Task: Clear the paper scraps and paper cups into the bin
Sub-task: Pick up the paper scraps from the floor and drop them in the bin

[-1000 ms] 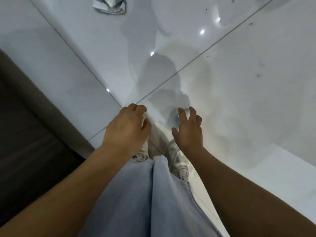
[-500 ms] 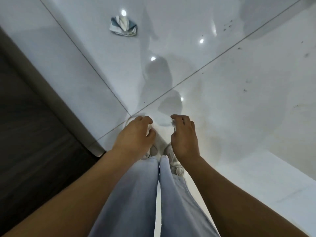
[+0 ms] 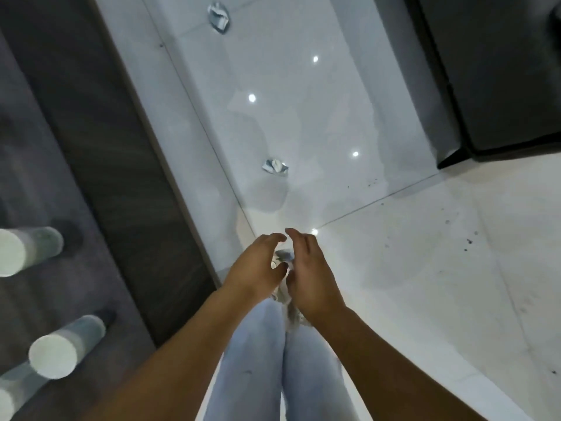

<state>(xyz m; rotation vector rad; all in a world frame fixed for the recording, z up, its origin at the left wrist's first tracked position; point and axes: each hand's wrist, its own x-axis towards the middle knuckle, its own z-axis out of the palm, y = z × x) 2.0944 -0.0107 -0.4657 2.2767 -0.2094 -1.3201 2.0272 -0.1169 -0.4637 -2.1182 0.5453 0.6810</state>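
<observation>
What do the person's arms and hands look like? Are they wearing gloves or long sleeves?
No gloves and no sleeves in view. The left hand and right hand are bare, and both forearms are bare right down to the bottom edge of the picture. I see no watch, ring or bracelet. Below the arms are light blue jeans, and pale shoes show partly beneath the hands.

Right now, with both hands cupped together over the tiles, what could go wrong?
1. The left hand and right hand only loosely cup a crumpled scrap; it may slip out.
2. Two more scraps, near and far, could be missed.
3. The glossy floor looks slick.
</observation>
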